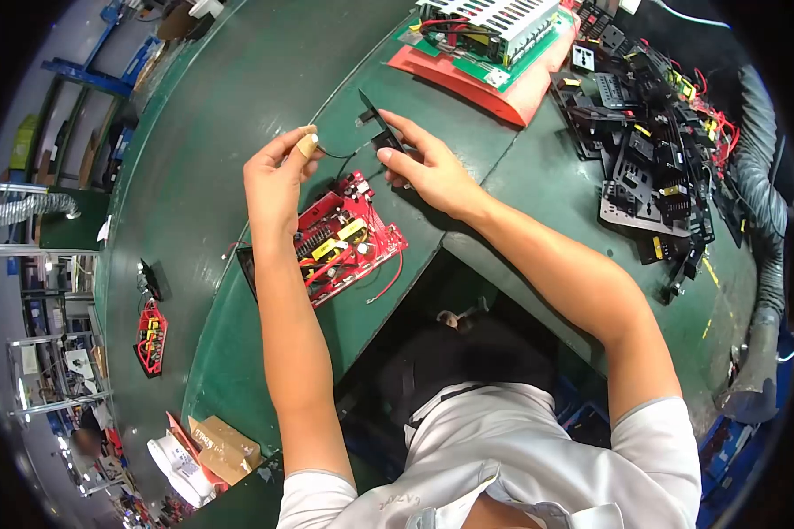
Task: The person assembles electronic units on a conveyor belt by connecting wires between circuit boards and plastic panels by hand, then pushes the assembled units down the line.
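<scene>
A green counter, crossed by thin seams, filled much of the view. Near its middle lay a red circuit board with a red wire trailing from it. Another red board lay far left, an orange-red sheet at the top, and a heap of black panels to the right.

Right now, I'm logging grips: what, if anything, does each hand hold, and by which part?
Right hand: black panel, its near end between thumb and fingers. Left hand: dark wire, pinched apparently near one end.
</scene>
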`<action>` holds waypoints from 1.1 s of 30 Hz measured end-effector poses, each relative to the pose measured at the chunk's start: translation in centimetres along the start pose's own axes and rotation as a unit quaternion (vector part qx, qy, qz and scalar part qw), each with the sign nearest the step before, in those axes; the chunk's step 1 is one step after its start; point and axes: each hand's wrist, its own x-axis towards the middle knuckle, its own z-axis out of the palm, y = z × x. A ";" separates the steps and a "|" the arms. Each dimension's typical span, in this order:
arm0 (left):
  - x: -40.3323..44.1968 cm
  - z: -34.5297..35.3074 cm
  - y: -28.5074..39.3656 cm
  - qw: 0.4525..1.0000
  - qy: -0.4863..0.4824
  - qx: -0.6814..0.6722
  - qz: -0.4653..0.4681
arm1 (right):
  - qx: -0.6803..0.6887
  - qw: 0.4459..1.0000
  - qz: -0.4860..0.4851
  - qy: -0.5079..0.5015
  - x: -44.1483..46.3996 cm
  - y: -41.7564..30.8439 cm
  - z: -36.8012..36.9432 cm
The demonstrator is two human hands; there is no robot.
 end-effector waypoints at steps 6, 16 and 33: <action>1.6 0.0 0.5 0.993 -0.068 -0.047 -0.080 | 0.041 0.999 0.008 -0.015 0.1 0.1 -0.2; 3.3 -2.9 1.5 0.940 -0.300 -0.107 -0.119 | 0.113 0.990 0.058 -0.066 0.6 -0.4 -1.1; 4.2 0.9 -1.9 0.978 -0.180 0.102 0.001 | 0.109 0.989 0.063 -0.073 0.7 -0.5 -1.3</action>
